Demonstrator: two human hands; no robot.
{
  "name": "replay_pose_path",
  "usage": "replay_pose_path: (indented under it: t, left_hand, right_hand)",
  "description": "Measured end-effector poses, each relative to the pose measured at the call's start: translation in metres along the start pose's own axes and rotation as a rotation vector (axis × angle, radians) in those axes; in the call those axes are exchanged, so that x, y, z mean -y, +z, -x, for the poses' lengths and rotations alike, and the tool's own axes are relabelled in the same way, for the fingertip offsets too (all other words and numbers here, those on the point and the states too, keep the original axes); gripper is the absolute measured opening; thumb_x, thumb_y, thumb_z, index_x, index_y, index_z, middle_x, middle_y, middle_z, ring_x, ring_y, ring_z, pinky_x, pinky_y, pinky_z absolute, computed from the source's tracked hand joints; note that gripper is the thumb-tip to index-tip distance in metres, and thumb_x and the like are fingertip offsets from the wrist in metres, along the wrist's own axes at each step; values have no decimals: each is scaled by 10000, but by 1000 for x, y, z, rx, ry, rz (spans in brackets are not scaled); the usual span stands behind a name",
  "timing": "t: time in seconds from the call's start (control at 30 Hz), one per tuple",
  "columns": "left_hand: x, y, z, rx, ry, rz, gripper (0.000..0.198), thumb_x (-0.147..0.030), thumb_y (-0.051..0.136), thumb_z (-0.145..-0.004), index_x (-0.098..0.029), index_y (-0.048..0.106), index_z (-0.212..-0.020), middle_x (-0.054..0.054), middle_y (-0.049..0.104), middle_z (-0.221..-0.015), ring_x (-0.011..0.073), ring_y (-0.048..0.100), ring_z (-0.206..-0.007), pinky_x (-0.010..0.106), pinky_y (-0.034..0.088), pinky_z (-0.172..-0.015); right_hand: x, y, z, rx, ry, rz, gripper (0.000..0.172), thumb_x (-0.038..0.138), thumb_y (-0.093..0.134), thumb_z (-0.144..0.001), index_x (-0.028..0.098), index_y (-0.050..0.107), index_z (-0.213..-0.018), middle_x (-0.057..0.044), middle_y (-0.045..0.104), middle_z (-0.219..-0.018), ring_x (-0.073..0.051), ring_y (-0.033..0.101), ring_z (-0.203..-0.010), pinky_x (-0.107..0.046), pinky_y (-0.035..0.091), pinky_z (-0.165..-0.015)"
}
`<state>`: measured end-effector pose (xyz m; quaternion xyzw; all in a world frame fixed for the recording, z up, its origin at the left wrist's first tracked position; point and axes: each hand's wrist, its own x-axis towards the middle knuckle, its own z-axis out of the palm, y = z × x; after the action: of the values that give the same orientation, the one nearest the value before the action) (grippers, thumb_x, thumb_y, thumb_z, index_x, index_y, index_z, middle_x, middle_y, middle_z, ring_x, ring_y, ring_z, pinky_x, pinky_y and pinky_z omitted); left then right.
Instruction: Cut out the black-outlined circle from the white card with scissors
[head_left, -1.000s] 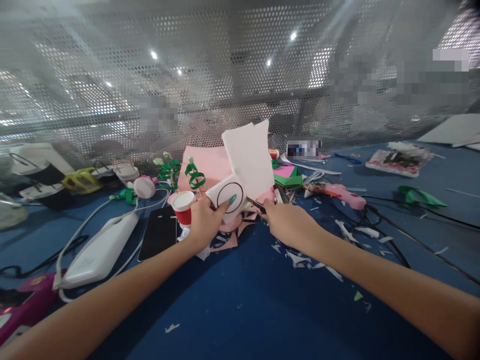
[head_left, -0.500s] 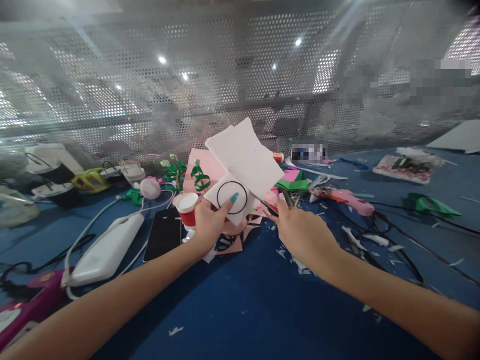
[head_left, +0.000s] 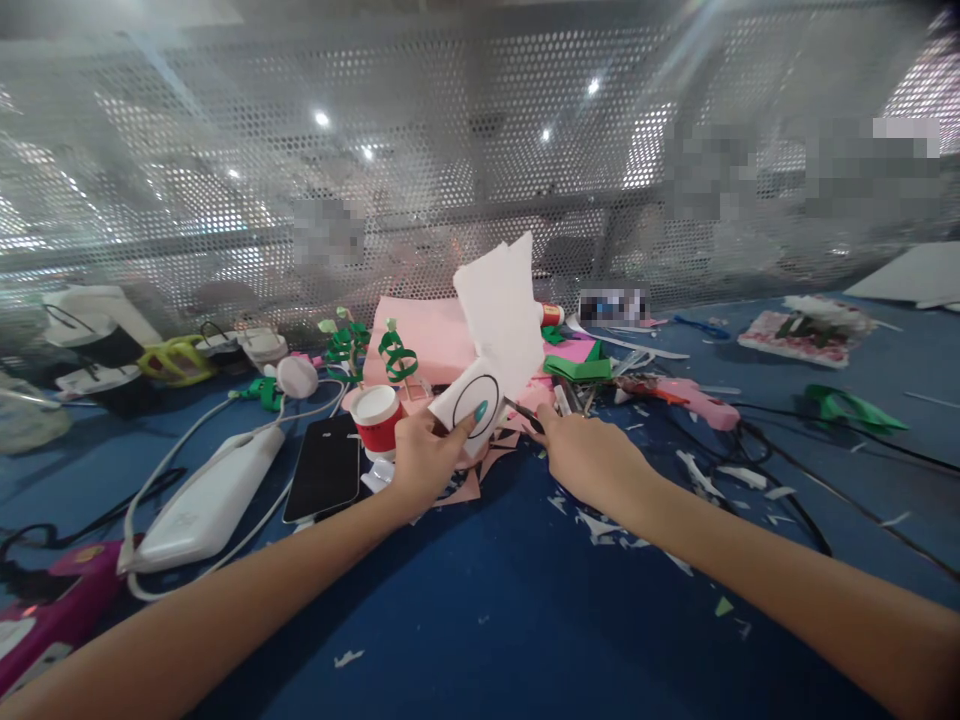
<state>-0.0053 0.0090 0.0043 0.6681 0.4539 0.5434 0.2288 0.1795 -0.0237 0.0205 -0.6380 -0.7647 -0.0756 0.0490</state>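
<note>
My left hand (head_left: 427, 450) pinches a white sheet of paper or thin foam (head_left: 501, 315), thumb on its front face. A black circle is drawn on the lower part, and the wide upper part stands up and leans right. Closed around a pair of scissors (head_left: 527, 414) is my right hand (head_left: 589, 455); the dark blades reach the sheet's right edge just beside the circle. Most of the handles are hidden by my fingers. Left of the sheet stands a red and white paper cup (head_left: 376, 420), close to my left hand. Pink paper (head_left: 424, 335) lies behind.
A black phone (head_left: 324, 468) and a white power bank (head_left: 214, 495) with cables lie left. Green paper spirals (head_left: 397, 355) stand behind the cup. Pink glue gun (head_left: 697, 402), green folded paper (head_left: 581, 365) and white scraps (head_left: 600, 527) lie right. A perforated metal screen (head_left: 420, 150) closes the back.
The white sheet has turned, its upper part now more upright and further right. My left hand has shifted slightly right with it. The scissors stay at its right edge.
</note>
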Motion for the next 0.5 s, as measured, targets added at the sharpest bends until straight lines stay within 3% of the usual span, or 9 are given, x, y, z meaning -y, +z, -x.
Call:
replay_pose_path:
  t: [0.13, 0.3, 0.5]
  left_hand:
    - [-4, -1, 3, -9, 54, -210, 276, -327, 633, -721, -122, 690, -897, 46, 719, -726, 178, 650, -637, 234, 520, -535]
    - [-7, -1, 2, -19, 70, -434, 304, -383, 603, -736, -118, 693, -853, 24, 643, -556, 146, 578, -511, 230, 455, -481]
    - [-5, 0, -5, -13, 59, -448, 317, -383, 583, -750, -125, 672, -912, 37, 664, -628, 141, 572, -526, 236, 438, -519]
  right_hand:
    - [0, -1, -1, 25, -9, -35, 324, 77, 435, -770, 135, 497, -1082, -111, 647, -716, -239, 650, -644, -276, 405, -509]
    - [1, -1, -3, 36, -12, -61, 280, 75, 424, -763, 129, 530, -1016, -133, 653, -749, -271, 655, -702, -310, 426, -549]
    - [4, -5, -7, 121, -30, -96, 243, 76, 443, -793, 98, 552, -1010, -151, 660, -808, -252, 657, -741, -307, 453, -582]
